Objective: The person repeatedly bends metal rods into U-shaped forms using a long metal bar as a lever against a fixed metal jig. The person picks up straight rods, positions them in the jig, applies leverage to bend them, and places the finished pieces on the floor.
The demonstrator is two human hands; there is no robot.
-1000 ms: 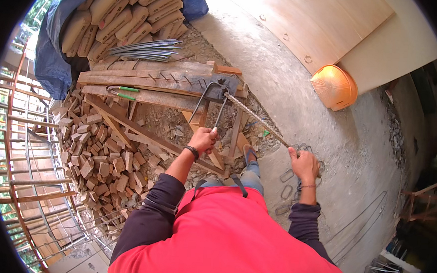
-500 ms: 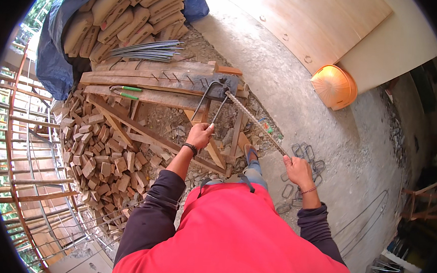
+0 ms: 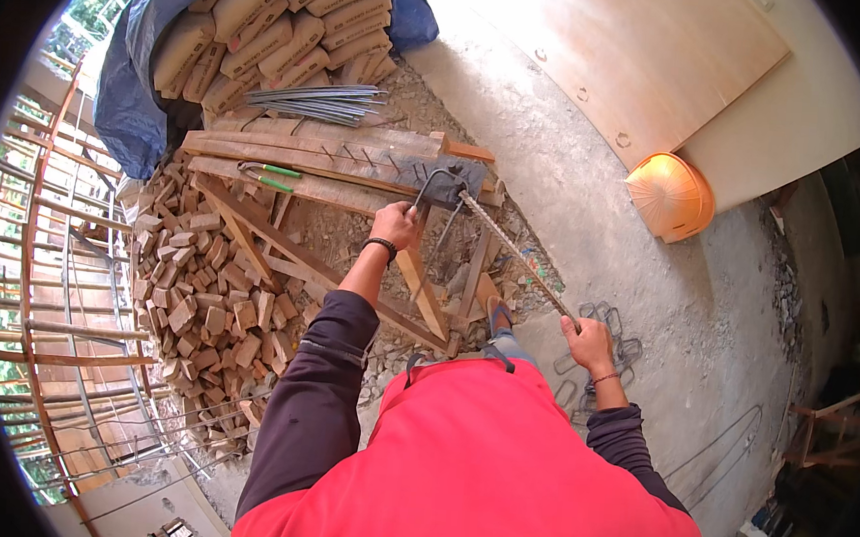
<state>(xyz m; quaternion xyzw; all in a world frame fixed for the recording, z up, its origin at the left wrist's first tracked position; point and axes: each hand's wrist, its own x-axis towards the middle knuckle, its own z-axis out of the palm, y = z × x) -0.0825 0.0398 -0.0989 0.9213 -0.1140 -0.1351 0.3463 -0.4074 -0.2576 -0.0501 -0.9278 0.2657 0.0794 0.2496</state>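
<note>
My left hand (image 3: 395,225) is closed on a thin bent steel rod (image 3: 425,186) at the front of a wooden bench (image 3: 356,191). The rod's bend lies by a dark metal plate (image 3: 461,184) on the bench's right end. My right hand (image 3: 591,345) grips the near end of a long ribbed steel bar (image 3: 517,256), whose far end meets the plate. Several upright pegs (image 3: 366,156) stand along the bench top to the left. Green-handled pliers (image 3: 280,171) lie at its front edge.
Cut steel rods (image 3: 322,102) lie behind the bench, before stacked sacks (image 3: 267,42) under a blue tarp (image 3: 136,83). Loose bricks (image 3: 211,314) are heaped at left. Bent steel loops (image 3: 626,349) lie beside my right hand. An orange dome-shaped thing (image 3: 671,197) stands near plywood (image 3: 649,65).
My left hand has moved up closer to the bench, and the bent rod has shifted with it. My right hand stays on the ribbed bar. The whole view has shifted slightly.
</note>
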